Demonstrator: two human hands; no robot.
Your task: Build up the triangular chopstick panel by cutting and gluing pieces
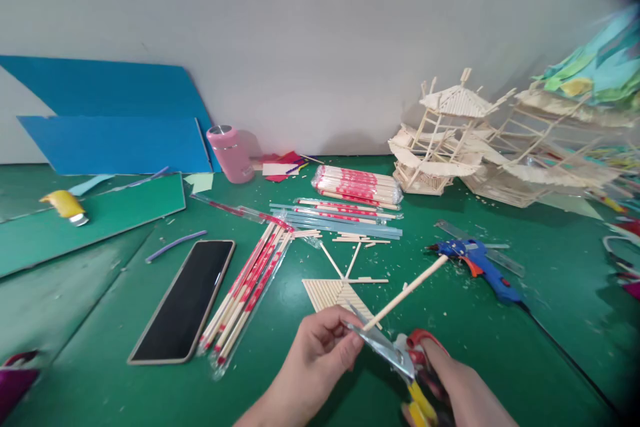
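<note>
My right hand (445, 373) grips a pair of scissors (387, 350) with red and yellow handles. Their blades are parted around a wooden chopstick (407, 291), which slants up and right, its far end by the nozzle of the blue glue gun (477, 263). My left hand (323, 357) is closed in a pinch at the chopstick's near end, beside the blade tips; the fingers partly hide that end. Just beyond the hands, a fan-shaped panel of cut sticks (325, 293) lies on the green table, with bare spokes radiating from its centre.
Behind are wrapped chopstick bundles (357, 185), a pink flask (231, 153) and wooden stick pavilion models (435, 140). To the left lie opened chopstick packs (250, 287), a phone (185, 300), a yellow cutter (65, 205) and blue boards (115, 143). The gun's cord (565, 353) trails right.
</note>
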